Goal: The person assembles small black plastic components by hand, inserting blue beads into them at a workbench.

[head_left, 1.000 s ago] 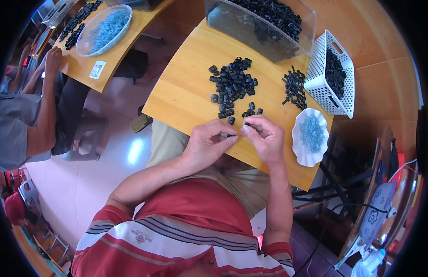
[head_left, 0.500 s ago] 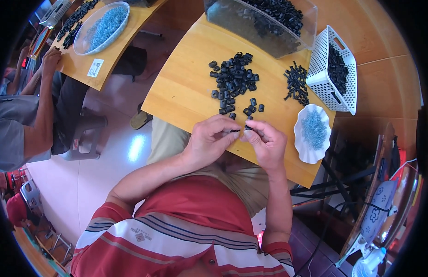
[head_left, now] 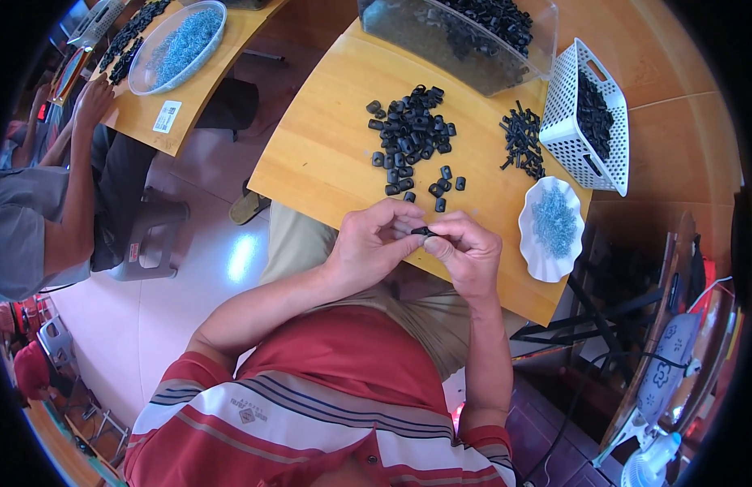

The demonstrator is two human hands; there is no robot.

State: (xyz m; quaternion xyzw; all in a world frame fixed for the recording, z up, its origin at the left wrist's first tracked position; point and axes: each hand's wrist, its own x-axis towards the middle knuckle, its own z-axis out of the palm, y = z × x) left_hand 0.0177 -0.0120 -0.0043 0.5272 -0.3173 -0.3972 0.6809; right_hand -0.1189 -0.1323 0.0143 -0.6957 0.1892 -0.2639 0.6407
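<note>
Piece (black) between both hands

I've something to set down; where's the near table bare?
Bare: the yellow wooden table left of the black tubular pieces, and between those and the thin black pins. Crowded: its right edge, with the white perforated basket and white scalloped dish.

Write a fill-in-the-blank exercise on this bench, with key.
1. The scalloped dish is coloured ____.
2. The translucent pieces inside it are light ____.
3. In view, the perforated basket stands to the ____ of the cylinder pile.
4. The small part between left hand and right hand is coloured ____.
Missing words: white; blue; right; black.
</note>
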